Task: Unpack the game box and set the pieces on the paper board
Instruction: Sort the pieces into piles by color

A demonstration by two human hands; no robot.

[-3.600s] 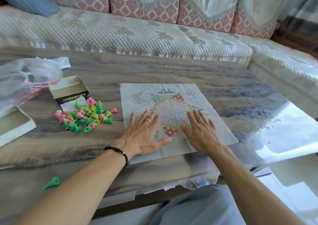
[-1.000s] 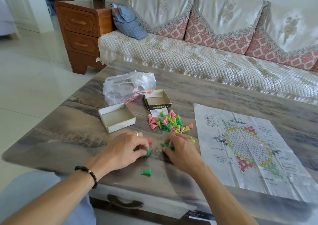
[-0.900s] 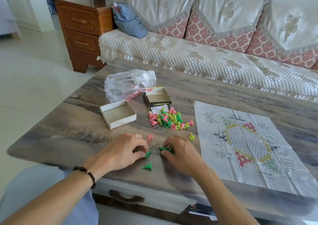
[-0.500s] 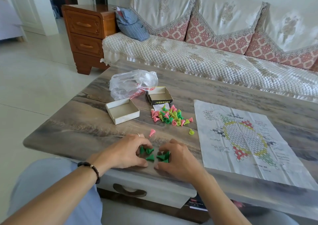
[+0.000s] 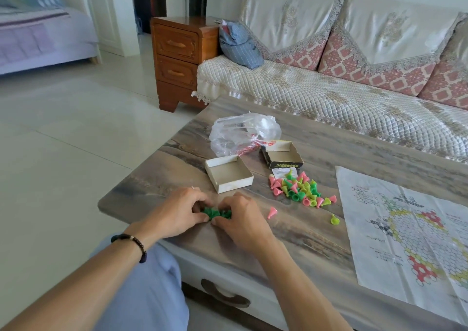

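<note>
- We see our left hand [image 5: 177,211] and right hand [image 5: 243,219] meeting near the front left corner of the table [image 5: 291,249], knuckles toward each other.
- Both hands have their fingers curled in, cupping and pinching a small cluster of dark green pieces [image 5: 217,213] that lies on the table top between them; the fingertips themselves are tucked under, so we cannot tell how many pieces each hand grips.
- A dark beaded bracelet [image 5: 131,244] sits on our left wrist.
- The main pile of pieces [image 5: 296,190], pink, yellow-green and green cones, lies well apart from the hands, to the right of the white box tray [image 5: 229,175] and just in front of the dark box half [image 5: 282,154].
- Both box parts lie open side up, and a small printed slip [image 5: 281,172] lies touching the dark one's front.
- A crumpled clear plastic bag [image 5: 243,132] lies behind the two box parts.
- One pink piece [image 5: 272,212] lies on its side just right of our right hand; one yellow-green piece [image 5: 334,219] lies further right, near the board's edge.
- The paper board [image 5: 405,242] lies flat on the right side of the table, creased from folding, with no pieces on it that we can see.
</note>
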